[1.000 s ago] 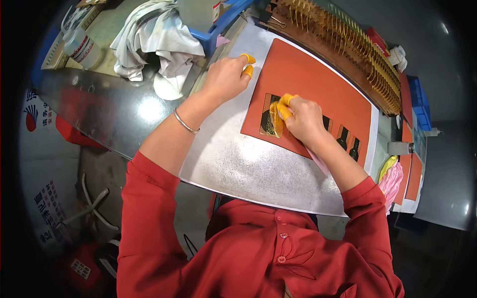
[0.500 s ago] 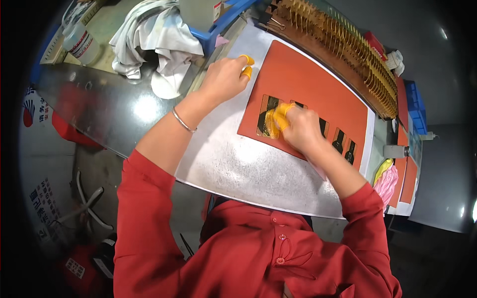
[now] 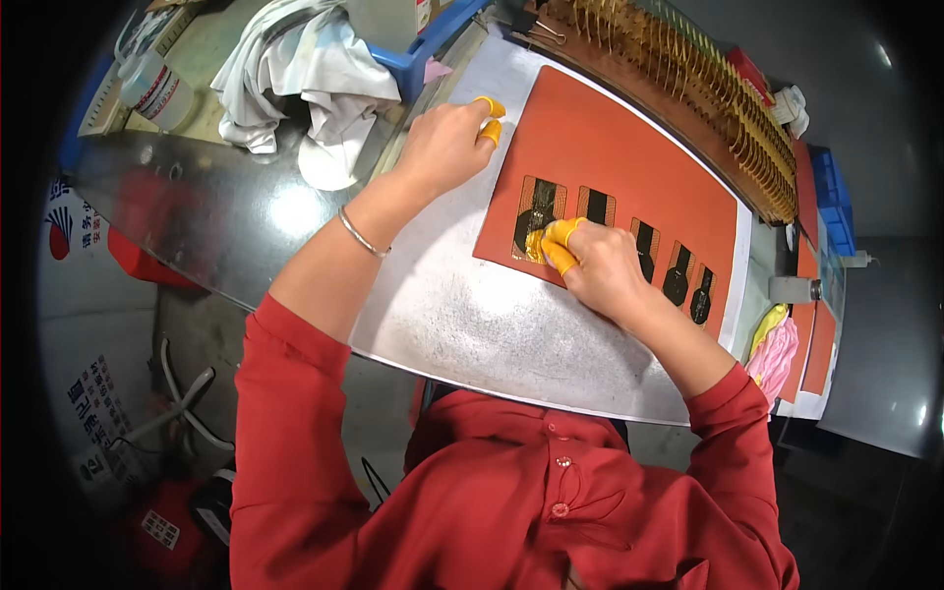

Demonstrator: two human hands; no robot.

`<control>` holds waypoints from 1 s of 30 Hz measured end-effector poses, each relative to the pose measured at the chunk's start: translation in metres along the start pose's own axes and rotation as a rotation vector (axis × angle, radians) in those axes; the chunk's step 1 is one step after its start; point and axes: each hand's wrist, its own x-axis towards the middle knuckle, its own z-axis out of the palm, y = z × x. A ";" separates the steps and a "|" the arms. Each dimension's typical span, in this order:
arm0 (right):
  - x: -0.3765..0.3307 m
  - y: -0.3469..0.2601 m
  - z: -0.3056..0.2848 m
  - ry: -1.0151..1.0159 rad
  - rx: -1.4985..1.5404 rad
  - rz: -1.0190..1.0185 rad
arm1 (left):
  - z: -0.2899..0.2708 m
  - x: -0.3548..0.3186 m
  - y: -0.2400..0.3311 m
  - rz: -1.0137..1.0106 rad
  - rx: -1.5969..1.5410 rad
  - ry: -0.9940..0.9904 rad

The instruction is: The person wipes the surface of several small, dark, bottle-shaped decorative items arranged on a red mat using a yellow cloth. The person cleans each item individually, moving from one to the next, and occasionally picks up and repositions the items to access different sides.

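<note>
Amber film lay over the lower part of the leftmost dark panel, 1 of 5 on 1 orange mat. The right hand seemed to pinch it nearly closed; the left hand, thumb and finger slightly parted, held nothing visible. Low, even strokes probably suited best. Yellow finger cots numbered 4.

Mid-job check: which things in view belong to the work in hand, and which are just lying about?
In use:
right hand, fingertips at a shiny gold piece
orange sheet bearing dark panels, below that hand
left hand, near the sheet's left edge

Apparently just lying about:
crumpled white cloth
squeeze bottle
pink cloth
grey container
</note>
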 end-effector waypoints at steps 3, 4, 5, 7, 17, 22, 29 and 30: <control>0.002 0.002 0.001 0.018 -0.003 -0.006 | 0.002 -0.001 0.001 -0.011 0.017 -0.010; 0.000 0.002 0.001 0.010 0.003 -0.023 | 0.003 -0.001 0.000 0.004 0.014 0.004; -0.001 0.001 0.001 0.002 0.009 -0.040 | 0.002 0.000 -0.001 0.003 0.016 -0.001; -0.001 0.000 0.000 0.016 0.027 -0.027 | 0.000 0.001 0.001 -0.005 0.017 -0.007; 0.030 0.018 0.002 0.055 -0.004 -0.034 | 0.002 0.001 0.000 -0.025 0.021 -0.030; 0.061 0.031 -0.002 -0.035 0.058 0.019 | 0.000 0.000 0.000 -0.007 -0.011 0.002; 0.072 0.046 -0.008 -0.127 0.111 -0.026 | 0.001 0.001 -0.003 0.005 0.004 0.019; 0.070 0.047 -0.007 -0.129 0.080 -0.054 | 0.004 -0.001 -0.002 0.009 0.005 0.019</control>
